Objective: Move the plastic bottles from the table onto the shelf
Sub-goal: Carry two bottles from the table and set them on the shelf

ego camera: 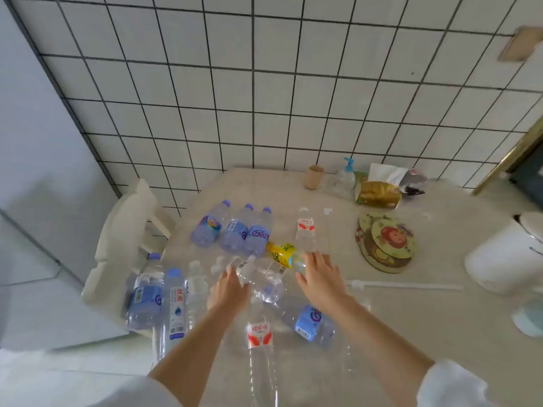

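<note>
A clear plastic bottle lies on its side on the table, long axis running from upper left to lower right, between the two hands. The left hand rests against its left flank, fingers loosely curled; the right hand, fingers spread and open, hovers just beside its right end. A yellow-labelled bottle lies crosswise behind it. Three blue-labelled bottles lie farther back, caps pointing toward the tiled wall. All appear empty.

Bottles lie on table, chair at left
</note>
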A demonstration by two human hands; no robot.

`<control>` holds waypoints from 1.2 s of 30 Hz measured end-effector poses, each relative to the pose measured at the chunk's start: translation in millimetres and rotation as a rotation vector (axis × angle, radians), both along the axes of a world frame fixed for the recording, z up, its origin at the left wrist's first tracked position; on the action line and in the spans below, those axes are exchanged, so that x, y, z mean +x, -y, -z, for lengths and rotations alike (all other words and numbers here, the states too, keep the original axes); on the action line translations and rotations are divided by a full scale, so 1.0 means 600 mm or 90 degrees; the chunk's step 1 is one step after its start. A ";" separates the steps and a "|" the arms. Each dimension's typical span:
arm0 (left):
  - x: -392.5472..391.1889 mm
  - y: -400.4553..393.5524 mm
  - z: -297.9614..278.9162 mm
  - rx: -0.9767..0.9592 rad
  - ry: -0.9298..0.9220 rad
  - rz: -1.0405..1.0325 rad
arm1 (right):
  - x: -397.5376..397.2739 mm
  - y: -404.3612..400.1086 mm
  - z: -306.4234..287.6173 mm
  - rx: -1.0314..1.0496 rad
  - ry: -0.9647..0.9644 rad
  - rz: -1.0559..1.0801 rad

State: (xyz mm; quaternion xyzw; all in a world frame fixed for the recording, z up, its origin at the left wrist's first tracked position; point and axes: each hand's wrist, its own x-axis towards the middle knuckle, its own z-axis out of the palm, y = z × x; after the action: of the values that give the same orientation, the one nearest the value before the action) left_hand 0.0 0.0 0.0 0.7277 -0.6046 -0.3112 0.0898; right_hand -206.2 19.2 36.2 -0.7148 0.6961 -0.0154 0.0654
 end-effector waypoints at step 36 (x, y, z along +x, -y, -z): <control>-0.082 0.136 0.066 0.196 -0.249 -0.475 | -0.054 0.249 0.076 0.423 0.268 0.088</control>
State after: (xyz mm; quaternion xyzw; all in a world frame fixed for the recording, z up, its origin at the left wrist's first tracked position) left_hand -49.4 -81.4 -39.5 0.8284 -0.2189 -0.4755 0.1993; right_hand -238.7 -130.3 -9.5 -0.5873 0.6811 0.0597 0.4331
